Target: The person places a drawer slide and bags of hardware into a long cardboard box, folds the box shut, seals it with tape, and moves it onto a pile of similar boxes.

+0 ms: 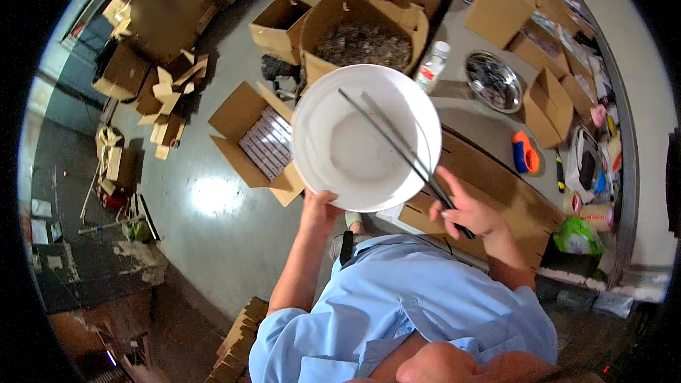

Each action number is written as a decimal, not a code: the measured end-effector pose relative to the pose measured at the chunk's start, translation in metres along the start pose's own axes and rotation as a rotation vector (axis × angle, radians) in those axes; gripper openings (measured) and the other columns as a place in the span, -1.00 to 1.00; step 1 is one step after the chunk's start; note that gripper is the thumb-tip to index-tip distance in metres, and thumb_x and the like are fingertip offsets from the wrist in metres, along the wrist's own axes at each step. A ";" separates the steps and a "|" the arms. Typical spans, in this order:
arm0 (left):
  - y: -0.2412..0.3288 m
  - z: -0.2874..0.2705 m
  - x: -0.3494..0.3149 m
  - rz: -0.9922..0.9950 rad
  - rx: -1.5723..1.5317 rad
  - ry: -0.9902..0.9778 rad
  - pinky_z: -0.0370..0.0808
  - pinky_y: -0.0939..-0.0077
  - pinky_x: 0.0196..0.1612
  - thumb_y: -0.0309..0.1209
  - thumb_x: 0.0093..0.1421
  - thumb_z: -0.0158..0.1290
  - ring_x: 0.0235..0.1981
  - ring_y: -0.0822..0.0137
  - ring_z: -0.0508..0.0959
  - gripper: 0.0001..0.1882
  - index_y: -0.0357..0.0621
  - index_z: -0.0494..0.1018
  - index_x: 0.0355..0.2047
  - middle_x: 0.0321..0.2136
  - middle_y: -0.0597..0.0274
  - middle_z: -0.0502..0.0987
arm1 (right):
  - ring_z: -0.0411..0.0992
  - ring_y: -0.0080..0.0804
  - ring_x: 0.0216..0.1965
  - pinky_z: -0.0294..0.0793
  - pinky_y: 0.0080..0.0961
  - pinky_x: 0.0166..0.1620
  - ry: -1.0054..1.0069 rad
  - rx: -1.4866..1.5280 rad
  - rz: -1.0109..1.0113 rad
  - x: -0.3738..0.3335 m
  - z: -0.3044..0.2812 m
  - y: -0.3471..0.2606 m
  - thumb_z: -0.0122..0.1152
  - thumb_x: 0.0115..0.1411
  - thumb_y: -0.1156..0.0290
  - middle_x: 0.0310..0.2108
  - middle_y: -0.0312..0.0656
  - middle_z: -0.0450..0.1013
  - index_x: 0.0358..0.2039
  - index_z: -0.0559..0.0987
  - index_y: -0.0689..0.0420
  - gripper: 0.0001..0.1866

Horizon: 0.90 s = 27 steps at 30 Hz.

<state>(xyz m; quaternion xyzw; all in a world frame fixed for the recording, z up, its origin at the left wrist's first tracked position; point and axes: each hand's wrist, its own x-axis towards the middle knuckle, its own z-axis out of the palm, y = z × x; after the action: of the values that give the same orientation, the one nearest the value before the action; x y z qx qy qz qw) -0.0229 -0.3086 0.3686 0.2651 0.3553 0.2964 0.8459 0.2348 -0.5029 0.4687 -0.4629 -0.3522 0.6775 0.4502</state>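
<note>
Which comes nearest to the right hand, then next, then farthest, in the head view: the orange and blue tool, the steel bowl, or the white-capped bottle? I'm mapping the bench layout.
From the right hand:
1. Orange and blue tool, on the bench just up and to the right.
2. Steel bowl, farther up the bench.
3. White-capped bottle, near the bench's left edge beside the bowl; close to the steel bowl's distance, only slightly farther.

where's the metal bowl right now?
In the head view the metal bowl sits on the grey table, upper right, just right of a small white-capped bottle and beyond the white bucket that the left hand holds up.
</note>
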 end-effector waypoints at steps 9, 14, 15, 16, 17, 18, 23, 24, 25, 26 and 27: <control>0.006 0.025 -0.071 0.097 -0.100 0.154 0.53 0.10 -0.13 -0.47 -0.11 -0.08 -0.13 0.02 0.47 -0.38 -0.32 0.11 0.04 -0.07 -0.05 0.34 | 0.25 -0.62 -0.60 0.23 -0.68 -0.55 0.610 -0.379 0.127 -0.223 -0.108 0.129 -0.03 0.24 0.33 -0.40 -0.23 0.41 -0.05 0.35 0.15 -0.71; 0.022 0.039 -0.133 0.265 -0.188 0.137 0.53 0.04 -0.14 -0.41 -0.08 -0.08 -0.08 -0.08 0.43 -0.36 -0.42 0.08 0.04 -0.06 -0.15 0.33 | 0.28 -0.34 -0.55 0.32 -0.42 -0.44 0.867 -1.166 0.323 -0.216 -0.160 0.206 -0.05 0.24 0.30 -0.52 -0.13 0.31 -0.34 0.34 0.22 -0.79; 0.025 0.031 -0.147 0.294 -0.193 0.143 0.54 0.02 -0.16 -0.41 -0.08 -0.08 -0.07 -0.10 0.42 -0.36 -0.43 0.08 0.04 -0.07 -0.15 0.34 | 0.19 -0.24 -0.62 0.31 -0.32 -0.42 1.029 -1.389 0.237 -0.215 -0.174 0.226 -0.05 0.24 0.32 -0.66 -0.12 0.19 -0.56 0.27 0.24 -0.70; 0.026 0.026 -0.159 0.331 -0.213 0.178 0.54 -0.02 -0.17 -0.41 -0.08 -0.08 -0.06 -0.11 0.41 -0.36 -0.42 0.08 0.04 -0.07 -0.16 0.34 | 0.30 -0.11 -0.48 0.34 -0.21 -0.28 0.968 -1.424 0.257 -0.218 -0.194 0.241 0.00 0.22 0.26 -0.51 -0.04 0.32 -0.39 0.39 0.27 -0.72; 0.030 0.026 -0.171 0.363 -0.227 0.203 0.53 -0.06 -0.17 -0.41 -0.08 -0.08 -0.05 -0.12 0.40 -0.37 -0.41 0.09 0.04 -0.08 -0.17 0.34 | 0.30 -0.11 -0.48 0.34 -0.21 -0.28 0.953 -1.428 0.251 -0.221 -0.217 0.261 0.00 0.22 0.26 -0.51 -0.04 0.32 -0.39 0.39 0.27 -0.72; 0.032 0.027 -0.184 0.390 -0.271 0.225 0.50 -0.13 -0.13 -0.43 -0.08 -0.09 -0.06 -0.14 0.40 -0.38 -0.35 0.11 0.05 -0.07 -0.16 0.33 | 0.31 -0.09 -0.37 0.33 -0.22 -0.21 1.036 -1.485 0.198 -0.221 -0.239 0.282 0.02 0.20 0.26 -0.41 -0.02 0.34 -0.29 0.41 0.23 -0.73; 0.025 -0.002 -0.249 0.544 -0.331 0.339 0.43 -0.15 -0.04 -0.48 -0.09 -0.09 -0.01 -0.11 0.35 -0.35 -0.27 0.08 0.09 -0.01 -0.11 0.27 | 0.22 -0.03 -0.08 0.21 -0.17 -0.03 1.146 -1.492 0.176 -0.189 -0.245 0.272 0.07 0.18 0.24 -0.10 -0.03 0.26 -0.01 0.36 0.06 -0.62; 0.022 -0.008 -0.259 0.589 -0.351 0.493 0.41 -0.15 -0.01 -0.48 -0.09 -0.08 0.00 -0.07 0.32 -0.34 -0.27 0.06 0.10 -0.02 -0.08 0.25 | 0.14 -0.02 0.01 0.15 -0.05 0.01 1.133 -1.453 0.345 -0.182 -0.232 0.259 0.06 0.18 0.18 0.00 -0.02 0.19 0.04 0.32 0.03 -0.56; 0.019 -0.013 -0.267 0.631 -0.370 0.641 0.39 -0.15 0.01 -0.48 -0.09 -0.08 0.02 -0.03 0.30 -0.33 -0.27 0.05 0.10 -0.02 -0.05 0.23 | 0.07 -0.01 0.11 0.09 0.07 0.04 1.120 -1.409 0.515 -0.176 -0.221 0.250 0.05 0.17 0.11 0.09 -0.01 0.12 0.08 0.29 0.01 -0.51; 0.018 -0.026 -0.276 0.624 -0.377 0.649 0.37 -0.12 0.04 -0.47 -0.07 -0.05 0.01 0.03 0.26 -0.37 -0.23 0.08 0.07 -0.04 -0.01 0.19 | 0.07 -0.01 0.11 0.09 0.07 0.04 1.106 -1.410 0.512 -0.170 -0.214 0.246 0.05 0.17 0.11 0.09 -0.01 0.12 0.08 0.29 0.01 -0.51; 0.017 -0.041 -0.284 0.628 -0.377 0.659 0.37 -0.12 0.04 -0.47 -0.07 -0.05 0.01 0.03 0.26 -0.37 -0.23 0.08 0.07 -0.04 -0.01 0.19 | 0.05 -0.03 0.11 0.06 0.03 0.06 1.140 -1.413 0.544 -0.165 -0.206 0.243 0.04 0.18 0.13 0.11 -0.03 0.09 0.09 0.27 0.01 -0.51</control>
<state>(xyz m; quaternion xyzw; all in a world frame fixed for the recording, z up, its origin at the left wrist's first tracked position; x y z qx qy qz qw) -0.2214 -0.4832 0.4811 0.0941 0.4471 0.6644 0.5915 0.3875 -0.7286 0.2364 -0.9557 -0.2880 0.0613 -0.0034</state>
